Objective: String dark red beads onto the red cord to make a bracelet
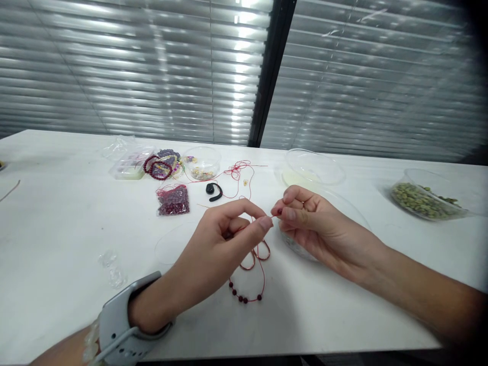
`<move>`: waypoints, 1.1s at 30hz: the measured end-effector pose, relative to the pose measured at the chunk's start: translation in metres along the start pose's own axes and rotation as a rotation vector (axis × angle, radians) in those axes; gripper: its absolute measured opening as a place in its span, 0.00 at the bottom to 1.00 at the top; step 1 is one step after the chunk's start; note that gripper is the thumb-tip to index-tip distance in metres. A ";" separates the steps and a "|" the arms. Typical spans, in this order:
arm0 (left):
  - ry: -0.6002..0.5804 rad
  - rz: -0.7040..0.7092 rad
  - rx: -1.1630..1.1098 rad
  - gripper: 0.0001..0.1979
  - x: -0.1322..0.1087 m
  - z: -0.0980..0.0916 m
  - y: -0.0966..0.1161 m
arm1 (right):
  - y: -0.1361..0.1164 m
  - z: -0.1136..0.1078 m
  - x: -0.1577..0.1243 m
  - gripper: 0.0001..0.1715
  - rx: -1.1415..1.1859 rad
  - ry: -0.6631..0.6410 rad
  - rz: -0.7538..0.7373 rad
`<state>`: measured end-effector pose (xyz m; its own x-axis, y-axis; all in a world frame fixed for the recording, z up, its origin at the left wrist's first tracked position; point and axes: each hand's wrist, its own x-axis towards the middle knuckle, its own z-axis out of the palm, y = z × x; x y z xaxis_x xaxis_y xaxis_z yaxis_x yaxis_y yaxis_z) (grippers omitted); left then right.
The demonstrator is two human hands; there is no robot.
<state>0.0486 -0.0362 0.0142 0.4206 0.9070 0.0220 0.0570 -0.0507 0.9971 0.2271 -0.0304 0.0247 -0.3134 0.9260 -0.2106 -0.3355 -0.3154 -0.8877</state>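
Observation:
My left hand (229, 249) pinches a thin red string (264, 274) between thumb and forefinger. A dark red bead (279, 211) is held in the fingertips of my right hand (316, 218), right by the string's end; whether the string passes through it is too small to tell. Below my hands the string hangs in a loop with several dark red beads (241, 299) on it. Copper-coloured scissor-like handles (262, 250) show below my left fingers, the rest hidden behind the hand. A clear round container (301, 249) lies partly behind my right hand.
A bag of dark red beads (173, 200), a black ear-hook earpiece (214, 191) and tangled red string (239, 170) lie beyond my hands. Behind them are beaded bracelets (160, 170) and a clear dish (202, 163). A container of green pellets (425, 198) stands right; crumpled clear plastic (113, 269) lies left.

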 end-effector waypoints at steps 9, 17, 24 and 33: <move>-0.001 -0.001 0.025 0.11 0.002 -0.001 0.002 | 0.000 0.000 -0.002 0.08 0.003 -0.033 0.006; 0.004 -0.007 0.016 0.10 0.002 -0.001 0.002 | 0.000 0.000 -0.002 0.08 -0.025 -0.025 -0.004; -0.003 -0.009 -0.018 0.09 0.002 -0.001 0.003 | -0.001 0.000 -0.001 0.09 -0.028 -0.006 -0.009; -0.017 -0.005 -0.023 0.09 0.002 -0.001 0.003 | 0.003 0.004 -0.004 0.10 -0.108 -0.025 -0.096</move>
<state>0.0484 -0.0343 0.0172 0.4360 0.8998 0.0159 0.0382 -0.0362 0.9986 0.2239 -0.0353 0.0248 -0.3065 0.9451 -0.1133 -0.2679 -0.1998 -0.9425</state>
